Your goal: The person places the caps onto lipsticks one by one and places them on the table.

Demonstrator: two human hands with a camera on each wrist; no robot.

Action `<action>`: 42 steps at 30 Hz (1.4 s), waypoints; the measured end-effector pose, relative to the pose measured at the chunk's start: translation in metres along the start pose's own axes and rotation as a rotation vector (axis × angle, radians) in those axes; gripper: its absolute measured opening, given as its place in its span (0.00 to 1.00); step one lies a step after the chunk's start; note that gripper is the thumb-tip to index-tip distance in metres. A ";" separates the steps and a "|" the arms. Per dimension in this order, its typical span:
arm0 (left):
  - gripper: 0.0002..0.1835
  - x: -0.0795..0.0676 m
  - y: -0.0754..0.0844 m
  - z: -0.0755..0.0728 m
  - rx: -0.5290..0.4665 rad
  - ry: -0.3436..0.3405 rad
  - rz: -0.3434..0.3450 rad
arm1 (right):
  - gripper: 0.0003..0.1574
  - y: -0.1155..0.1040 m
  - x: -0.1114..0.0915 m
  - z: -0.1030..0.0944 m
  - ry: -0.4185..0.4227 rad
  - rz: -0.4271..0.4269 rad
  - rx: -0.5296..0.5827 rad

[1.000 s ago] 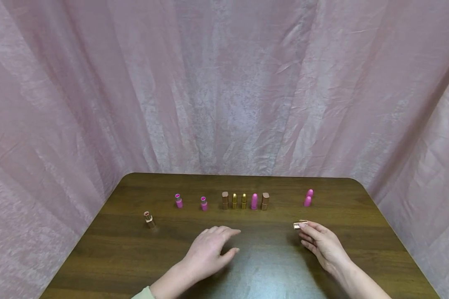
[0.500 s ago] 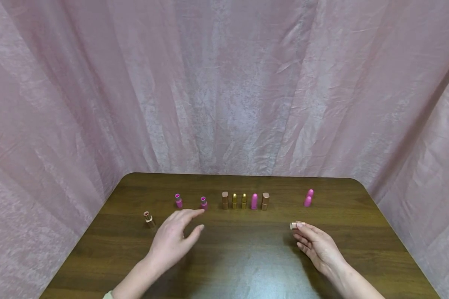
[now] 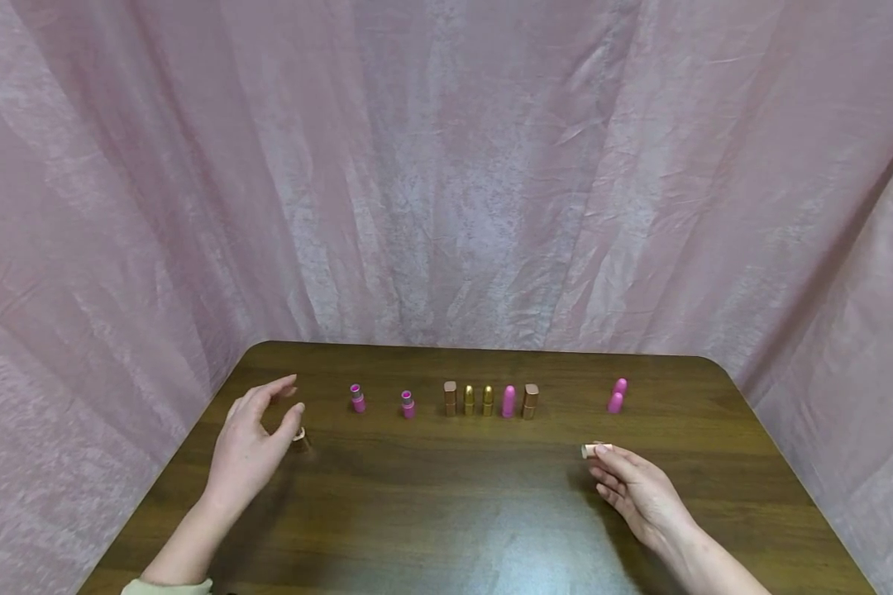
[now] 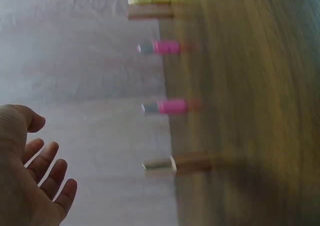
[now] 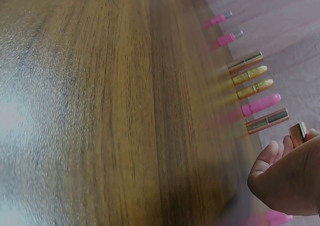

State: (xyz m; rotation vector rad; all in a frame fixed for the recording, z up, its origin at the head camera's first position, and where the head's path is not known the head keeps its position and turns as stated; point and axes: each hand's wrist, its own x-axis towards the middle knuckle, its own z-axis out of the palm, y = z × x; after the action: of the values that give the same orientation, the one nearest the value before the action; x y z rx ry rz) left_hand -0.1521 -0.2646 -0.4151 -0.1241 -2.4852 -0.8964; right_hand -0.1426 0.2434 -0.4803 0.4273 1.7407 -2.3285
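Note:
My left hand (image 3: 247, 442) hovers at the left of the table with its fingers spread, holding nothing. Just past its thumb stands a rose-gold lipstick base (image 3: 303, 441) without a cap, partly hidden in the head view; the left wrist view shows that lipstick base (image 4: 192, 163) whole and upright. On the right, my right hand (image 3: 643, 496) pinches a rose-gold lipstick cap (image 3: 591, 451) between thumb and fingers, held sideways above the wood. Two uncapped pink lipsticks, one nearer (image 3: 408, 405) and one farther left (image 3: 358, 399), stand between the hands.
Capped lipsticks stand in a row at the middle back: a copper one (image 3: 450, 399), two gold ones, a pink one (image 3: 508, 402) and another copper one (image 3: 530, 402). Two pink caps (image 3: 615, 402) stand at the right back. A pink curtain (image 3: 446, 207) hangs behind the table.
My left hand has swept left from the middle of the table to beside the rose-gold lipstick base. My right hand keeps the cap in nearly the same place.

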 end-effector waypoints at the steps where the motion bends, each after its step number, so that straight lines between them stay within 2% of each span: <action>1: 0.23 0.000 -0.005 -0.001 -0.003 -0.007 -0.028 | 0.09 0.000 0.000 -0.001 -0.006 -0.003 -0.002; 5: 0.26 -0.002 -0.026 -0.003 -0.007 -0.057 -0.128 | 0.09 0.000 -0.001 -0.003 -0.006 -0.004 -0.002; 10: 0.33 -0.006 -0.053 0.005 -0.094 -0.187 -0.261 | 0.08 0.000 0.000 -0.003 0.004 0.010 0.003; 14: 0.33 -0.012 -0.069 0.015 -0.070 -0.273 -0.325 | 0.07 -0.001 0.000 -0.004 0.006 0.014 0.005; 19: 0.31 -0.017 -0.080 0.024 0.031 -0.316 -0.318 | 0.06 -0.002 0.000 -0.005 0.002 0.016 0.006; 26: 0.26 -0.019 -0.083 0.032 0.160 -0.280 -0.282 | 0.05 0.000 0.001 -0.004 0.003 0.019 0.010; 36: 0.22 -0.018 -0.084 0.039 0.203 -0.267 -0.281 | 0.05 0.000 0.001 -0.002 0.003 0.011 0.005; 42: 0.21 -0.018 -0.086 0.040 0.207 -0.258 -0.266 | 0.05 -0.001 0.001 -0.005 0.000 -0.022 0.003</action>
State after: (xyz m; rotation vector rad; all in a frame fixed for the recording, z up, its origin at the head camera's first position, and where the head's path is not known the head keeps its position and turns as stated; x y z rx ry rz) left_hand -0.1746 -0.3051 -0.4998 0.1767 -2.8673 -0.7581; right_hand -0.1434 0.2482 -0.4812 0.4106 1.7506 -2.3469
